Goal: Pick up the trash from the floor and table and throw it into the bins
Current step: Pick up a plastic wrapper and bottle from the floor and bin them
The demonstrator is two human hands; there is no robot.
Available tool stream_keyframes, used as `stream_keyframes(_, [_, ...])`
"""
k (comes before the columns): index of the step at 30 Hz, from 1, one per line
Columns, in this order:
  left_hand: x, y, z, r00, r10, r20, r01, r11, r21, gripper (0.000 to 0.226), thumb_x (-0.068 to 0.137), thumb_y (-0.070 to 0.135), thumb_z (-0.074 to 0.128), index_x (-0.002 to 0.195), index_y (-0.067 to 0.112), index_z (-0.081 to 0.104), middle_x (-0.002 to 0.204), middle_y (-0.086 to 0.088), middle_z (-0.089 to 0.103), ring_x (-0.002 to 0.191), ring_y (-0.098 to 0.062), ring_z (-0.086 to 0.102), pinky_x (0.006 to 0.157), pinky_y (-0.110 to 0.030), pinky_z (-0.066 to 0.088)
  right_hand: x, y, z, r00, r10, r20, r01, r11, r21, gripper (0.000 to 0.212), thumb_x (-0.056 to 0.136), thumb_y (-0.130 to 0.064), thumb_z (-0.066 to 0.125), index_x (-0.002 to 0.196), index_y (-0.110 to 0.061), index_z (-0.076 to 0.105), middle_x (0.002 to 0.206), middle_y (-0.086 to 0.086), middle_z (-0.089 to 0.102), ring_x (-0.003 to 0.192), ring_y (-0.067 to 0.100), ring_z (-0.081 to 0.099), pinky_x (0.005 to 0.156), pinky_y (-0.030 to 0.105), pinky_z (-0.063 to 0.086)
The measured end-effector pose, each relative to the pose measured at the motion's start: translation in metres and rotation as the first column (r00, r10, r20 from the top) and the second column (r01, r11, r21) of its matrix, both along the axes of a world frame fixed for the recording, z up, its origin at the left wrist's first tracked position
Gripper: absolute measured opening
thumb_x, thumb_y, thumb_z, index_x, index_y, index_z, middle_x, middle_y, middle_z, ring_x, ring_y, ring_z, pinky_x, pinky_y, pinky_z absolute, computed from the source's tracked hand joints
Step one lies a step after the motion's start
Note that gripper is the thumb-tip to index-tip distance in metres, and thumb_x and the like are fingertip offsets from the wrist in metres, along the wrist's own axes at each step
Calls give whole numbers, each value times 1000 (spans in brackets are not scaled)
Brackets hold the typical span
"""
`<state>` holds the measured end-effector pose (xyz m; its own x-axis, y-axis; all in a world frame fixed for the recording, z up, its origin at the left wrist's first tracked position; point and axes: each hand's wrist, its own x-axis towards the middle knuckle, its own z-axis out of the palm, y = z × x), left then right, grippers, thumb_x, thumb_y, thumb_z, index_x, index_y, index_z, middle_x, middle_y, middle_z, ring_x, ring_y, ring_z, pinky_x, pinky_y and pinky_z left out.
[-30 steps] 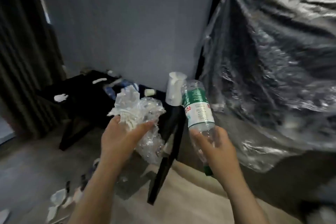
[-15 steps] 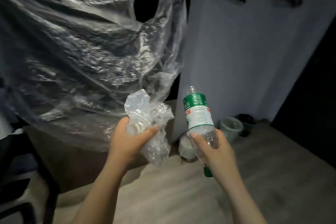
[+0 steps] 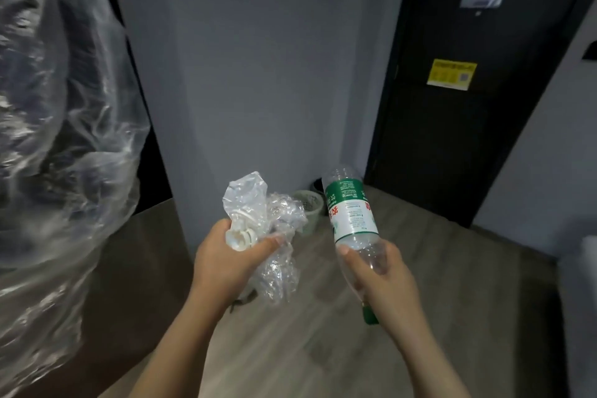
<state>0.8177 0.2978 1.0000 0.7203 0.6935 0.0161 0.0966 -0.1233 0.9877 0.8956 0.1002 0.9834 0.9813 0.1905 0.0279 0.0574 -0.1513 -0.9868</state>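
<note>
My left hand (image 3: pixel 226 263) grips a bundle of crumpled clear plastic wrap (image 3: pixel 274 229) with white rings inside it. My right hand (image 3: pixel 384 281) holds an empty clear plastic bottle (image 3: pixel 350 213) upside down, its green cap pointing toward the floor and its green and white label above my fingers. Two bins stand on the floor against the wall ahead: a pale green bin (image 3: pixel 310 203), partly hidden behind the plastic, and a dark bin (image 3: pixel 318 185) just behind it, mostly hidden by the bottle.
A large sheet of clear plastic (image 3: pixel 55 152) drapes over furniture on the left. A grey wall corner (image 3: pixel 245 90) juts out ahead. A black door (image 3: pixel 458 107) with a yellow sticker stands at right. Wood-look floor (image 3: pixel 452 284) lies open between me and the bins.
The view has swung right from the black table to the wall corner and door. The bins now sit closer, straight ahead. Both hands keep the same hold on the plastic and bottle.
</note>
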Motion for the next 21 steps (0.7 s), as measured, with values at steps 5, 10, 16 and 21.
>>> stream_keyframes(5, [88,38,-11,997,-77,-11,78,996,31,43,57,40,89,87,24,63,84,2,72,79,-19,69,72,-42,57,77,30,-7,996,-89,4,89,995,-52,44,76,-51,75,111,-34,54,95,-16,64,85,5,64,69,26,50])
stream_keyframes(10, [174,104,-10,991,-124,-57,128,989,75,38,63,39,85,91,23,63,83,7,71,77,-10,66,59,-25,45,152,78,2,990,-140,-30,137,987,-87,33,79,-47,72,102,-36,52,92,-10,65,75,11,67,56,26,52])
stream_keyframes(16, [270,141,-22,968,-225,-107,231,972,48,39,61,41,86,90,23,66,81,8,73,71,-5,68,57,-21,45,237,113,-4,977,-207,-59,198,971,-131,29,78,-48,73,92,-33,52,90,-6,65,75,19,69,54,31,54])
stream_keyframes(21, [348,159,-38,958,-248,-143,260,964,65,30,65,38,85,86,27,67,80,16,73,72,-2,67,64,-26,48,315,124,-27,966,-236,-103,220,964,-146,33,76,-49,73,97,-31,54,92,-5,67,77,19,69,61,36,57])
